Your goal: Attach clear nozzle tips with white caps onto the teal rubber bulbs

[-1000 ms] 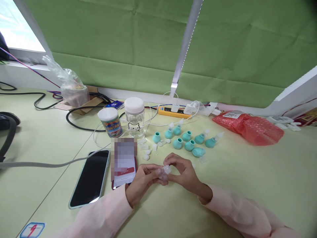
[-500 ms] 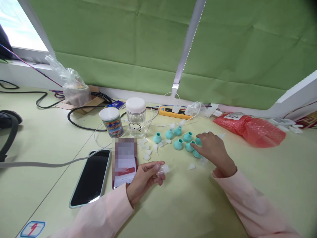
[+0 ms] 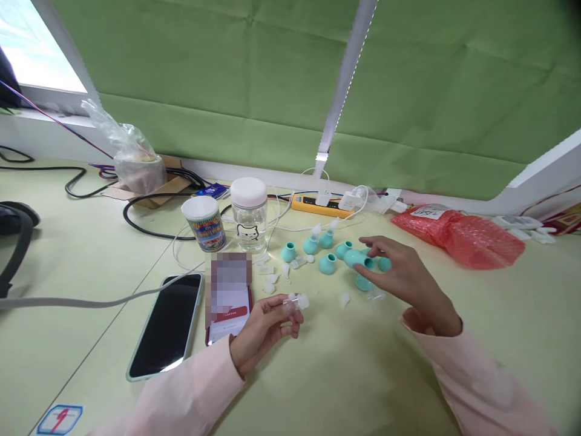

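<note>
My left hand (image 3: pixel 267 330) pinches a small clear plastic tube (image 3: pixel 297 302) with a cloudy white end, between thumb and fingers. On the right, my right hand (image 3: pixel 397 269) has its thumb and fingers around a teal rubber bulb (image 3: pixel 354 259), tipped so its round mouth points to the right. Other teal bulbs, such as this upright one (image 3: pixel 327 264), stand around it. Two at the back, one here (image 3: pixel 311 244), carry translucent white tips. A loose white tip (image 3: pixel 345 300) lies in front of the bulbs. Clear tubes and white pieces (image 3: pixel 269 288) lie between the hands.
Two phones, a dark one (image 3: pixel 167 327) and a lit one (image 3: pixel 229 303), lie left of my left hand. Behind them stand a lidded bottle (image 3: pixel 249 218) and a printed tub (image 3: pixel 204 224). A yellow power strip (image 3: pixel 321 207) and red bubble wrap (image 3: pixel 458 236) lie at the back.
My right hand has moved right and up slightly, and the teal bulb at its thumb has tipped from upright to sideways. My left hand has turned the clear tube slightly.
</note>
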The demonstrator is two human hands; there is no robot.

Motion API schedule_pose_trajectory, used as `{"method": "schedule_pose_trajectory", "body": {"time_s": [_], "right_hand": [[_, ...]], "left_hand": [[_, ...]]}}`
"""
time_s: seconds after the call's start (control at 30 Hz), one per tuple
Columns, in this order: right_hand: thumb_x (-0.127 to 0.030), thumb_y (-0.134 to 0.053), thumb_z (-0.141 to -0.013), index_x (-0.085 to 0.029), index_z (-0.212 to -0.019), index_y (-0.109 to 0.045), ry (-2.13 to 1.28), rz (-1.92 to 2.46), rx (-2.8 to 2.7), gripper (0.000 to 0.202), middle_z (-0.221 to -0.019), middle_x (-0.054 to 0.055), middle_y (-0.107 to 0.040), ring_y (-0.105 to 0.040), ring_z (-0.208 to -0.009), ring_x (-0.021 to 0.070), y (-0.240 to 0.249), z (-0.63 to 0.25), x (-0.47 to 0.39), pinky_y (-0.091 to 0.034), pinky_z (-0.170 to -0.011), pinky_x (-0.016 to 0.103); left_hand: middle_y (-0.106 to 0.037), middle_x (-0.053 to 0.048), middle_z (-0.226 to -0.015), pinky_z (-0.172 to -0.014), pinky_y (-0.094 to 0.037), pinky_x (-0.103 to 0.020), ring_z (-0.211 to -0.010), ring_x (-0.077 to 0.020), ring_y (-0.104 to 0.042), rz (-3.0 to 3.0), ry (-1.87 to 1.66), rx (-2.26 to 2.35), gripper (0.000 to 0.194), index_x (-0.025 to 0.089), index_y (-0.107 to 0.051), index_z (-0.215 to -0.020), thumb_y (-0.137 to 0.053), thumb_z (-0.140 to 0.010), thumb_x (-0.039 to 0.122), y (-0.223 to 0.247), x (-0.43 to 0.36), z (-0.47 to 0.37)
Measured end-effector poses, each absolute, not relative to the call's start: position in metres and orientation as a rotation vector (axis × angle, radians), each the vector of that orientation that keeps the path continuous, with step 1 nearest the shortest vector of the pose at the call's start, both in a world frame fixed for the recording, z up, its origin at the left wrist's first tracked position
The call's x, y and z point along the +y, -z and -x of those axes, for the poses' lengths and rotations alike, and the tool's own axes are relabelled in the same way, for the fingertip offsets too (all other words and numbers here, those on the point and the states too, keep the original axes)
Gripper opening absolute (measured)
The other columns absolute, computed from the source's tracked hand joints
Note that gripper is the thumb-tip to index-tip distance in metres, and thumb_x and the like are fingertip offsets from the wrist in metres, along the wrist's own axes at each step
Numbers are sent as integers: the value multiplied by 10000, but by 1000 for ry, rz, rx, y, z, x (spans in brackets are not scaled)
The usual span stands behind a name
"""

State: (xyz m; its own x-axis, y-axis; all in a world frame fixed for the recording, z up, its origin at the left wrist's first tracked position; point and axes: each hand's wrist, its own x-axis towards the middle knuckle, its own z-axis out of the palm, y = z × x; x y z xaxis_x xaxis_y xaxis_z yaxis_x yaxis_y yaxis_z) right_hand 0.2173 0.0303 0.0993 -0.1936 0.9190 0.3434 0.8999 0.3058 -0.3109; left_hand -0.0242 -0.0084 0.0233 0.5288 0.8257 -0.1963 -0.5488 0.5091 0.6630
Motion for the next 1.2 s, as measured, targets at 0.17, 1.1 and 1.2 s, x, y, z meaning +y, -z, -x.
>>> {"method": "schedule_pose_trajectory", "body": {"time_s": [0.17, 1.1, 1.2], "right_hand": [[-211, -588, -649, -218, -666, -324, -621, 1244, -1878, 264, -1021, 99, -576, -548, -956, 229, -104, -198, 11, -490, -656, 315], [-105, -416, -714, -151, -700, -486, 152, 1052, -2448, 84, -602, 19, -496, -433, -522, 121, -36, -153, -1, -268, -467, 231], [-84, -404, -713, -144, -711, -493, 230, 1028, -2477, 107, -608, 33, -499, -445, -546, 134, -33, -152, -1, -284, -478, 234]], "left_hand": [[-579, -52, -654, -515, -405, -211, -582, -98, -514, -533, -880, 553, 126, 84, -625, -782, -650, -676, 147, -24, -7, 26], [-532, 10, -494, -421, -331, -208, -407, -74, -434, -1025, -948, 929, 247, 92, -572, -721, -657, -634, 308, -38, -12, 24], [-529, 10, -485, -416, -335, -209, -402, -78, -439, -1045, -919, 987, 256, 91, -578, -709, -649, -635, 326, -37, -13, 22]]}}
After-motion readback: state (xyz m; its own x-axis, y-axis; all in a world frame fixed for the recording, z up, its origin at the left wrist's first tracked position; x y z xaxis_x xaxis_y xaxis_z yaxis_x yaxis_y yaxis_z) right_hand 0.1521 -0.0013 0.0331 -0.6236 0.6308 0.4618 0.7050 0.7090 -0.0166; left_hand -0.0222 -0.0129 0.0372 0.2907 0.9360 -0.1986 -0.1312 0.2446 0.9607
